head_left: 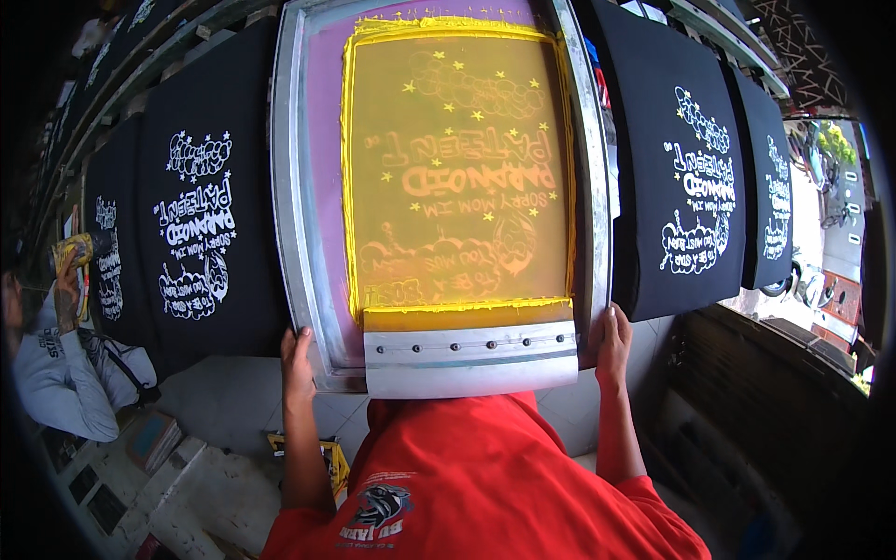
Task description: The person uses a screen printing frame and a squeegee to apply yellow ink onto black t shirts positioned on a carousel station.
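A screen printing frame (288, 187) with pale metal sides lies in front of my body. Its mesh (457, 121) carries lettering and stars within a thick border of yellow ink. At the near end rests a wide squeegee (471, 362) with a metal holder, a row of bolts and a yellow-stained blade; neither hand touches it. My left hand (298, 362) grips the frame's near left corner, its thumb along the edge. On the opposite side my right hand (612, 343) grips the frame near its right corner. What lies beneath the mesh is hidden.
Black shirts (201, 215) with white and yellow prints lie on boards at the left. More printed black shirts (686, 177) lie at the right. At the far left another person's hand (67, 294) holds a yellow can-like container (75, 250). Below are floor tiles (229, 387).
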Tool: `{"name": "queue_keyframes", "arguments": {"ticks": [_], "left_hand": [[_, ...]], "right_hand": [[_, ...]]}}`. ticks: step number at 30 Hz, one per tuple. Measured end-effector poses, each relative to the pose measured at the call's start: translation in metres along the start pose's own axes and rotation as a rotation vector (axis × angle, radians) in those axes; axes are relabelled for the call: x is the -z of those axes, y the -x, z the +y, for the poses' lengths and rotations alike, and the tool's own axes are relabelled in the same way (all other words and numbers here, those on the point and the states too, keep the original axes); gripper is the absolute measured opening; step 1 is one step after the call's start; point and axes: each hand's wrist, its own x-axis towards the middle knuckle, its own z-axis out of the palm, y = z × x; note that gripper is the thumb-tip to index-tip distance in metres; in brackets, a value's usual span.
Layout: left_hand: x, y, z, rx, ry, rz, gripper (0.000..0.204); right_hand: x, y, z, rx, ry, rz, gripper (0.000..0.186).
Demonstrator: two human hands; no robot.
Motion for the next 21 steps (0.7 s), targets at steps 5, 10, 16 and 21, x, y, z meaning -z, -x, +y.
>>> {"name": "queue_keyframes", "arguments": {"ticks": [5, 10, 16, 21], "left_hand": [[0.0, 0.0, 0.0, 0.027, 0.042, -0.005, 0.035], [0.004, -0.002, -0.002, 0.025, 0.048, -0.027, 0.035], [0.001, -0.001, 0.001, 0.051, 0.061, -0.011, 0.035], [-0.004, 0.002, 0.009, 0.032, 0.014, -0.009, 0.037]], "right_hand": [[0.003, 0.0, 0.004, -0.009, -0.036, -0.018, 0.025], [0.006, 0.0, 0.009, -0.01, -0.03, -0.017, 0.025], [0.006, -0.003, 0.014, 0.024, 0.034, 0.025, 0.028], [0.002, -0.002, 0.009, 0.001, -0.003, 0.035, 0.027]]}}
